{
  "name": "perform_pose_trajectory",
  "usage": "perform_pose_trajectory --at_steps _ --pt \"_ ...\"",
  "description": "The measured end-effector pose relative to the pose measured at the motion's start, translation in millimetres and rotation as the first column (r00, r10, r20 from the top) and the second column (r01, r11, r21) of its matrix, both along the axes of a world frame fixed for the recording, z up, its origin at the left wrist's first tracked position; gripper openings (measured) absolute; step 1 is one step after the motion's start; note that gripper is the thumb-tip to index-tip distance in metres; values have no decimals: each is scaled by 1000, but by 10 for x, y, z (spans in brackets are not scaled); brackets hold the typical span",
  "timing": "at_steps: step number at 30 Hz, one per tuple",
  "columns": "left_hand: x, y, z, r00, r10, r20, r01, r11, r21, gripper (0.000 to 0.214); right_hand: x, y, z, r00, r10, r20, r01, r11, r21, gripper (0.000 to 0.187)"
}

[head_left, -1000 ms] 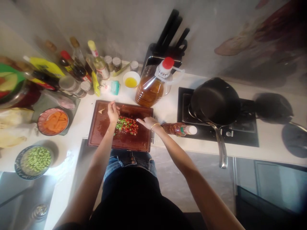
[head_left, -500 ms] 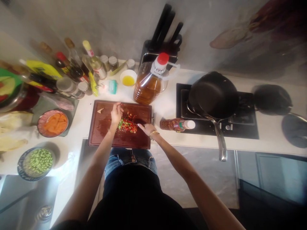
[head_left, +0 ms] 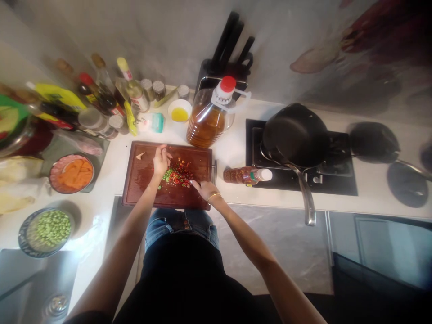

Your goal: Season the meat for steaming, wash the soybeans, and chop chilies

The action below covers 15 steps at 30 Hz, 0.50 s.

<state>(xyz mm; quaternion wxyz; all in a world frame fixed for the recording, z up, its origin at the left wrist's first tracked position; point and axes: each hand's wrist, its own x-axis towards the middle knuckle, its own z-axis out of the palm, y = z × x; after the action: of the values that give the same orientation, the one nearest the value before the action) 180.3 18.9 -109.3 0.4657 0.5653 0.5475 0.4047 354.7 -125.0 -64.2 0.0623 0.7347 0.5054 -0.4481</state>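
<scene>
On a dark red-brown cutting board [head_left: 141,191] lies a heap of finely chopped red and green peppers [head_left: 178,174]. My right hand [head_left: 205,190] is closed around the handle of a knife [head_left: 189,178], whose blade reaches left into the heap and is hard to make out against it. Above the left side of the heap is my left hand [head_left: 162,159], its fingers loosely bent and apart, with nothing visible in them. A small pale scrap [head_left: 140,156] rests near the board's upper left corner.
Behind the board stand a large oil jug [head_left: 209,119], a knife block [head_left: 219,74] and a bowl of yellow liquid [head_left: 180,110]. To the right are a sauce bottle [head_left: 241,175] and a black pan [head_left: 295,135] on the stove. Bowls of sliced carrot [head_left: 74,174] and green beans [head_left: 52,228] stand left.
The knife in my right hand has shifted slightly lower and left on the heap. More green bits lie loose at the heap's left side. My left hand stays nearly in place.
</scene>
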Motion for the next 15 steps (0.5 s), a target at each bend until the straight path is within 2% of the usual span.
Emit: perform_pose_trajectory --at_steps 4,8,11,15 --pt "-54 -50 -29 1000 -8 -4 8 1000 -21 31 -142 -94 -40 999 -53 8 53 997 -58 85" --pt "-64 -102 -40 1000 -28 -11 28 999 -18 32 -227 -183 -194 997 -69 24 70 997 -16 77" --pt "8 -14 27 999 -42 16 42 999 -2 31 -120 -133 -187 999 -41 2 41 999 21 80" --pt "212 276 137 995 -6 102 -2 997 81 30 191 180 -32 1000 -8 26 6 997 81 89"
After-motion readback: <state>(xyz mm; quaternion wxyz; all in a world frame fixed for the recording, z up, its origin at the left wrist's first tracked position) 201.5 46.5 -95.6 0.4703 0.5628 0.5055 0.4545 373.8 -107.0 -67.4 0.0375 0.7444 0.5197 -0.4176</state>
